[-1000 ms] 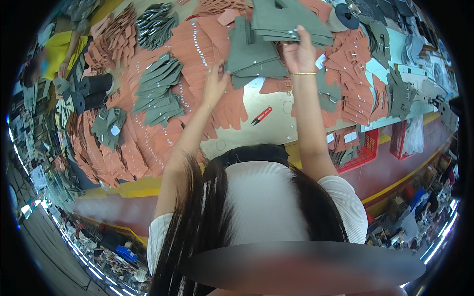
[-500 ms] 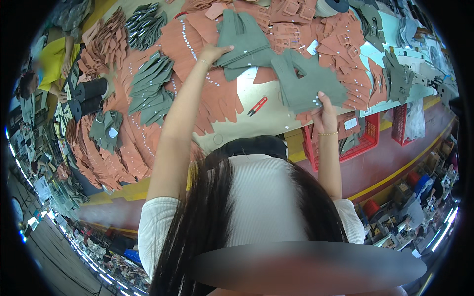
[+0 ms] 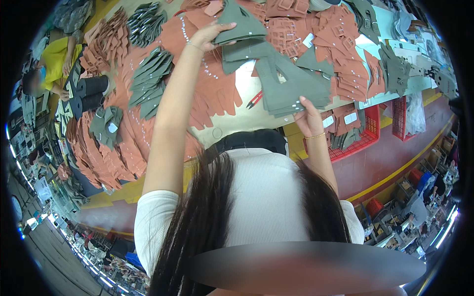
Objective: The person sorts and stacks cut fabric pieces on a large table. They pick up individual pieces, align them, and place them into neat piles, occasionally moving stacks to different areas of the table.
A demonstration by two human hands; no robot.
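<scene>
My left hand (image 3: 209, 36) is closed on the left edge of a stack of dark green cut panels (image 3: 243, 23), thumb on top and fingers beneath. Closer to me lies a second fanned stack of green panels (image 3: 292, 88) with a slot-like opening and small white labels. My right hand (image 3: 309, 118) pinches its near right corner, with the thumb on top; the fingers underneath are partly hidden. Between the two stacks, more green panels (image 3: 242, 55) overlap. Red thread snips (image 3: 255, 99) lie on the table just left of the nearer stack.
Orange-brown panels (image 3: 217, 89) spread leftward, with green stacks (image 3: 149, 81) on them. Orange buckle-shaped pieces (image 3: 286, 35) lie at the back. A red crate (image 3: 363, 140) stands below the right table edge, a sewing machine (image 3: 424, 66) beyond. A person in yellow (image 3: 55, 56) works at far left.
The nearer green stack has moved left and toward me with my right hand. My left hand has shifted slightly farther away, lifting the far stack's edge. A green piece now shows behind the nearer stack.
</scene>
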